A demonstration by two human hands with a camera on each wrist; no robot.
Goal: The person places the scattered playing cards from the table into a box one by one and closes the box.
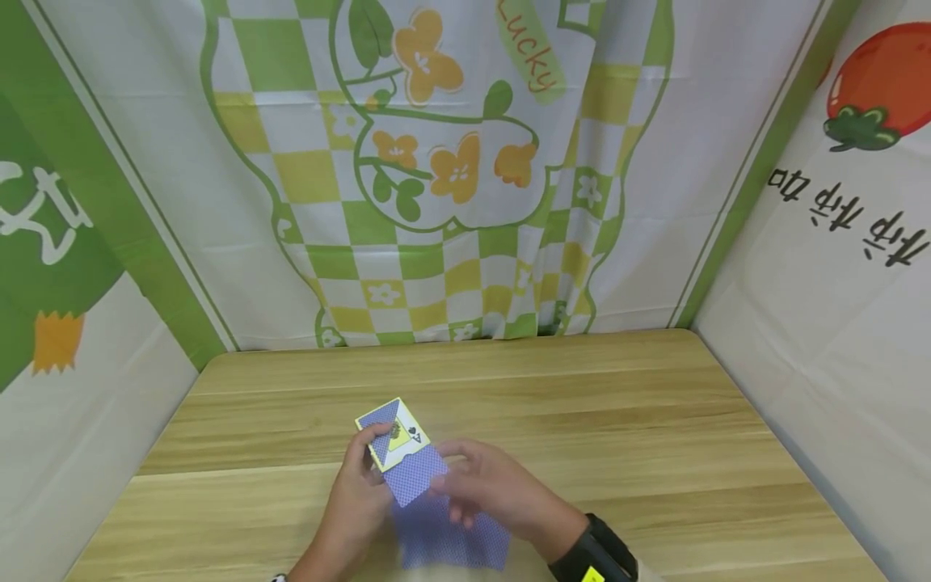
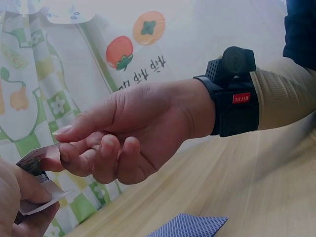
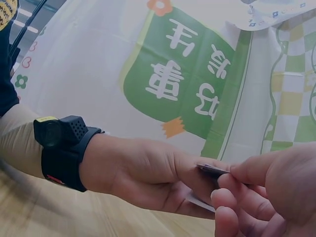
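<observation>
A playing-card box (image 1: 416, 437) with an ace of spades design is tilted above the table, and my left hand (image 1: 356, 497) grips it with the thumb across its face. From its notched end sticks out a blue-patterned playing card (image 1: 414, 477); whether more lie under it cannot be told. My right hand (image 1: 509, 493) pinches this card at its right edge, thumb and forefinger together in the right wrist view. Below both hands lies a flat blue-patterned thing (image 1: 451, 537), blurred in the head view. Its corner shows as a blue patterned sheet (image 2: 190, 226) in the left wrist view.
The wooden table (image 1: 618, 404) reaches back to a printed curtain (image 1: 451, 267). White printed cloth walls (image 1: 815, 339) stand on the left and right sides. A black wrist strap with a camera (image 1: 596, 550) sits on the right forearm.
</observation>
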